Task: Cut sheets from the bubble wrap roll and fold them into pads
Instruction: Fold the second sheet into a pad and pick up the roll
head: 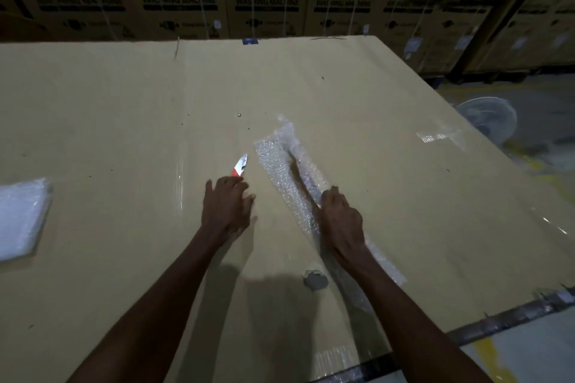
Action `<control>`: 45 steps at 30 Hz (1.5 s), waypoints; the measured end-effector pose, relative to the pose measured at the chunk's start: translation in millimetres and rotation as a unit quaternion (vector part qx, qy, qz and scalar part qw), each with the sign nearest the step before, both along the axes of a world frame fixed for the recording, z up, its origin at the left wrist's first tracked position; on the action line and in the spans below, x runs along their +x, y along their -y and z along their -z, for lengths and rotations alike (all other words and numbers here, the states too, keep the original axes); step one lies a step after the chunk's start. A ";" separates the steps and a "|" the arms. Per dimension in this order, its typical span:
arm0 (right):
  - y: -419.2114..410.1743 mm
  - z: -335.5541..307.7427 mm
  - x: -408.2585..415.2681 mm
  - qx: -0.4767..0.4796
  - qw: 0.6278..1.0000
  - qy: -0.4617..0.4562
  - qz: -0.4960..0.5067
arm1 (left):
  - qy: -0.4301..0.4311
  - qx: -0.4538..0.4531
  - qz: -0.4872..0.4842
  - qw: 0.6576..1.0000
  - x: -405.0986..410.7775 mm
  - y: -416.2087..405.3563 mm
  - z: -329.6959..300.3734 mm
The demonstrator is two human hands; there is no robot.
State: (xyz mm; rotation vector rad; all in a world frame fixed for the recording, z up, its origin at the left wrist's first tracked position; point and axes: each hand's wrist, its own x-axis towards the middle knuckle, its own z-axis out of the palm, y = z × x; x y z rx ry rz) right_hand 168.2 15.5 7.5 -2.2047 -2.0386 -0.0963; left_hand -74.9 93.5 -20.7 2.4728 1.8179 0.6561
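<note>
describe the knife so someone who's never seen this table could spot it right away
On the big cardboard-covered table, look just beyond the left hand. The knife lies there, beside the long bubble wrap strip. Its red and white colouring is unique here.

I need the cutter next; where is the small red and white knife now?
In the head view, the small red and white knife lies on the cardboard sheet at the left hand's fingertips, left of the bubble wrap strip.

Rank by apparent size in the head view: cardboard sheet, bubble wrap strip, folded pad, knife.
1. cardboard sheet
2. bubble wrap strip
3. folded pad, partly cut off by the frame, so unsure against the strip
4. knife
</note>
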 end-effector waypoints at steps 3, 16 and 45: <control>5.7 8.3 -12.2 -0.022 0.999 0.035 -0.015 | -0.001 0.015 0.102 0.995 28.1 -21.0 -19.0; 21.8 15.8 13.0 0.046 0.985 -0.155 0.053 | -0.154 -0.027 0.295 0.943 94.0 -50.7 -31.2; -115.1 -38.8 5.0 0.069 0.967 -0.035 -0.244 | -0.162 -0.019 0.149 0.975 -2.6 -70.4 -74.9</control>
